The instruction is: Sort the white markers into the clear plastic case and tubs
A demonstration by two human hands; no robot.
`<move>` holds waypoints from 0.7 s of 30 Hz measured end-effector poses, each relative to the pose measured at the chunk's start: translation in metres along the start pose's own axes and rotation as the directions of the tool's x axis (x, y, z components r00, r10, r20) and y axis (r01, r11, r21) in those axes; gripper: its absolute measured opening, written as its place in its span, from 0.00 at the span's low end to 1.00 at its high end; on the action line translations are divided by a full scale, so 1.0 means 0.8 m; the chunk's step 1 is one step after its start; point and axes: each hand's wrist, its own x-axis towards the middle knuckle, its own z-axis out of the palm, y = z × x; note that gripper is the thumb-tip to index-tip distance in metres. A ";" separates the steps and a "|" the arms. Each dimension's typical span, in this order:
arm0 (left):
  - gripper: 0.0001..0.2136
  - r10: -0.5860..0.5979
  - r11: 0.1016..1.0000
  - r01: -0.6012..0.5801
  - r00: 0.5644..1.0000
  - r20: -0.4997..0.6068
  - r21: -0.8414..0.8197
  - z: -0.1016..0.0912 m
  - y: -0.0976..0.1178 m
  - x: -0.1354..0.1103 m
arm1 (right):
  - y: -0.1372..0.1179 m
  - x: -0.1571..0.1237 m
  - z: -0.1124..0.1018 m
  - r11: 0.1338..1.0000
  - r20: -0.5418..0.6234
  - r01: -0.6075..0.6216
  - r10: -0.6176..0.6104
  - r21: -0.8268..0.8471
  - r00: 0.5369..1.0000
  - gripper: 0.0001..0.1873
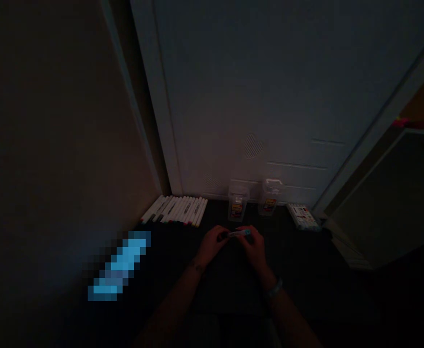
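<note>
Between my two hands lies a white marker (238,233) with a teal end, held level above the dark table. My left hand (213,241) pinches its left end. At its teal end, my right hand (252,245) has its fingers closed around the barrel. Just behind the hands stands a clear plastic container (238,203) with an orange and dark label. To its right is a second clear container (269,198) with a similar label. Dim light hides the fine detail of the fingertips.
A row of several white markers (177,209) with coloured ends lies at the back left. A flat pack of markers (303,216) rests at the back right. Behind the dark table (230,285) rises a pale panel (255,96). A bright pixelated patch (123,266) is at the left.
</note>
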 end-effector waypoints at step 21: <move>0.11 -0.026 0.999 0.027 0.999 0.034 -0.043 0.003 -0.007 0.000 | 0.012 -0.004 0.011 0.941 0.347 0.192 -0.088 -0.279 0.934 0.14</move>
